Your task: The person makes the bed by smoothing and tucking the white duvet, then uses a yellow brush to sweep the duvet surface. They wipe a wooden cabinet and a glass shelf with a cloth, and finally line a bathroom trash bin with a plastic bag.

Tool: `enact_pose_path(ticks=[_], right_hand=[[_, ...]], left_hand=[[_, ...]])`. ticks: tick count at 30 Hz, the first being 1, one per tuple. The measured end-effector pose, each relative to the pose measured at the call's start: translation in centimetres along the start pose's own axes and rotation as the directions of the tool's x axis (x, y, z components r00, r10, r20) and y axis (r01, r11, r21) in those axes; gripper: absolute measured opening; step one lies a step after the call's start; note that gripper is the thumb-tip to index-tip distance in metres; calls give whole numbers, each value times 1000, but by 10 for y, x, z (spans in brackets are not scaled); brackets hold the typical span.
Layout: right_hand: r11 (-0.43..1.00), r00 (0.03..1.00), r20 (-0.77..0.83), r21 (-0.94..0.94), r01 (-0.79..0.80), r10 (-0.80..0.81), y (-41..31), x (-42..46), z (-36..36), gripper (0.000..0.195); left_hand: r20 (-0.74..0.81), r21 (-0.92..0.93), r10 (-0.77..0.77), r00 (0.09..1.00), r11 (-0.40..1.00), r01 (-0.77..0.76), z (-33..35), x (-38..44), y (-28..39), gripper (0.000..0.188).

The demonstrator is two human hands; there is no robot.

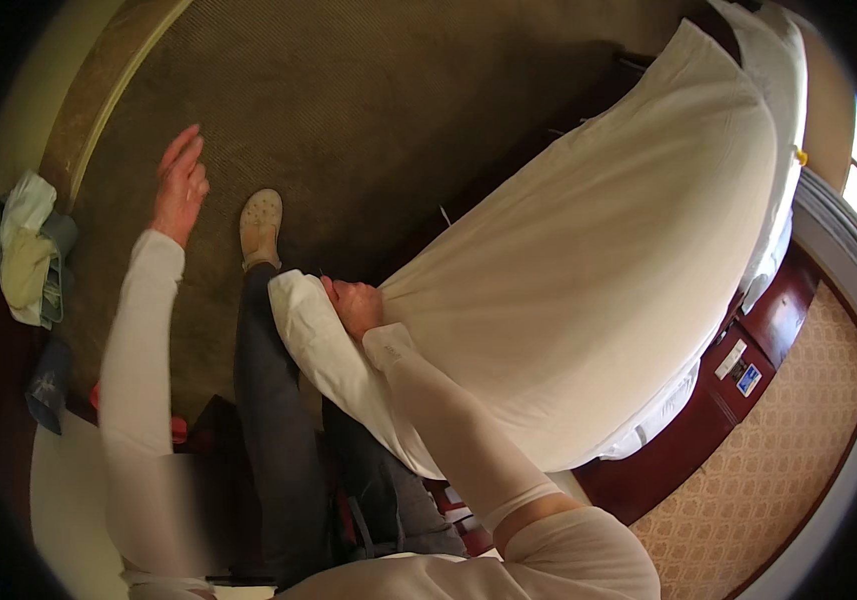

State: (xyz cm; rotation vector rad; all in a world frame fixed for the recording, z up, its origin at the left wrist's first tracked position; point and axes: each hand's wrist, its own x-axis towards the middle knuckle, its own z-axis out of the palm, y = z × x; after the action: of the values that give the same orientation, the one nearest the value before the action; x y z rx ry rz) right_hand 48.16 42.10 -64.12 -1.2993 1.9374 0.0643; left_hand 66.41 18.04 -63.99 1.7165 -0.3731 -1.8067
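Note:
A large white bed sheet (586,247) is spread over a bed at the right, its near edge bunched up beside my legs. My right hand (354,304) is closed on that gathered edge, near the sheet's left corner. At the left, my left hand (181,187) is raised above the carpet with nothing in it, the fingers partly bent and apart from the thumb side. Both forearms are in pale sleeves. The underside of the bed is hidden by the sheet and shadow.
Brown carpet (368,97) covers the floor, where my beige shoe (260,221) stands. At the far left hangs a bundle of cloths (27,255) by a blue item (49,382). A dark red wooden cabinet (698,420) is beyond the bed, close to patterned wallpaper (796,405).

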Motion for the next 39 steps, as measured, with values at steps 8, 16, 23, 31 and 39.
enact_pose_path(ticks=[8, 16, 23, 31, 39], right_hand=[[986, 979, -137, 98, -137, 150, 18, 2, 11, 46], [972, 972, 14, 2, -234, 234, 1, 13, 6, 49], [948, 960, 2, 157, -277, 280, 12, 28, 31, 56], [724, 932, 118, 599, -342, 343, -3, 9, 20, 34], [992, 717, -686, -49, 119, -120, -1, 55, -255, 37]], left_hand=[[158, 938, -834, 528, 294, 185, 20, -35, -107, 92], [234, 918, -190, 953, 367, -152, 18, -99, -116, 52], [682, 618, 199, 704, 357, -700, 79, -39, -139, 42], [506, 781, 171, 845, 325, -533, 87, -60, -56, 24], [249, 933, 122, 961, 234, -272, -39, -89, 87, 29]])
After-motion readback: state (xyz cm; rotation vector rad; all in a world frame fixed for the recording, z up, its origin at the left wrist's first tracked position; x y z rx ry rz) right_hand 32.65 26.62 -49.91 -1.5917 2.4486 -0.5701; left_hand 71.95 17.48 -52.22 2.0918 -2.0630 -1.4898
